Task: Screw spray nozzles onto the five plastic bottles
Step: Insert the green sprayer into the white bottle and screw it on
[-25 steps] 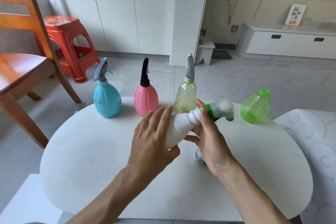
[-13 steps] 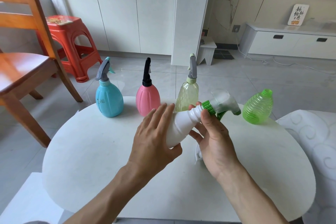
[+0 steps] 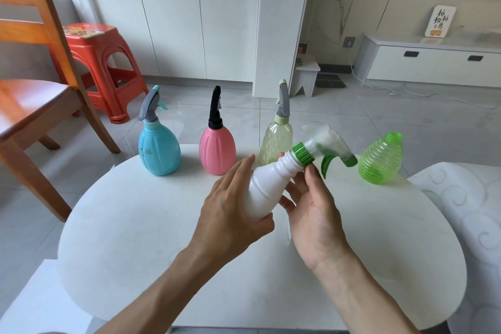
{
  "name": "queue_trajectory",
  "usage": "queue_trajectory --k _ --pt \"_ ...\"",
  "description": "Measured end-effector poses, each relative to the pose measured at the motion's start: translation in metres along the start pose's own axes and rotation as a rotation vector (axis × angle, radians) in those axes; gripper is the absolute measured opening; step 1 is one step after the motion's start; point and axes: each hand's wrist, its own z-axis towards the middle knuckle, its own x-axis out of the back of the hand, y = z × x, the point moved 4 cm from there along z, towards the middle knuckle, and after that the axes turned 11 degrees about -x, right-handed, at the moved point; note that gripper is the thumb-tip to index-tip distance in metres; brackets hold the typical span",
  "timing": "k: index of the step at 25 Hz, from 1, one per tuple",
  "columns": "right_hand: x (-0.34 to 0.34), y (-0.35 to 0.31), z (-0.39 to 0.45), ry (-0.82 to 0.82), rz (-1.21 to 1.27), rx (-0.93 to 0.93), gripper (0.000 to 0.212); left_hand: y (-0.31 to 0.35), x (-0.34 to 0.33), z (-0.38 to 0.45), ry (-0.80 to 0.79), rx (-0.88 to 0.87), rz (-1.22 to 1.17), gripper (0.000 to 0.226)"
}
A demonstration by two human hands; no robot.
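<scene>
— So, what are the hands doing at the centre of the frame?

— The left hand (image 3: pixel 230 214) is wrapped around the body of the white plastic bottle (image 3: pixel 267 192), held tilted above the round white desk (image 3: pixel 135 225). The right hand (image 3: pixel 314 211) is loosely curled, fingertips at the ribbed green collar of the clear-and-green spray nozzle (image 3: pixel 322 148).

— And the others?

— Along the desk's upper edge stand the blue bottle (image 3: pixel 158 149), the pink bottle (image 3: pixel 217 148) and the pale yellow bottle (image 3: pixel 276 141), each capped; the ribbed green bottle (image 3: pixel 379 163) stands uncapped at right.

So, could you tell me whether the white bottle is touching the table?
Apart. The head view shows the white bottle tilted in the left hand, with bare table visible beneath it.
</scene>
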Motion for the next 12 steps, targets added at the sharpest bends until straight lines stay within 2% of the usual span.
queue_trajectory --k 3,12 --pt "0.001 -0.002 0.002 -0.057 0.052 -0.019 0.027 0.000 0.002 0.000 0.002 -0.012 -0.042 0.097" --pt "0.009 -0.014 0.010 -0.186 0.070 0.011 0.027 0.001 0.005 -0.001 -0.043 -0.010 -0.069 0.099"
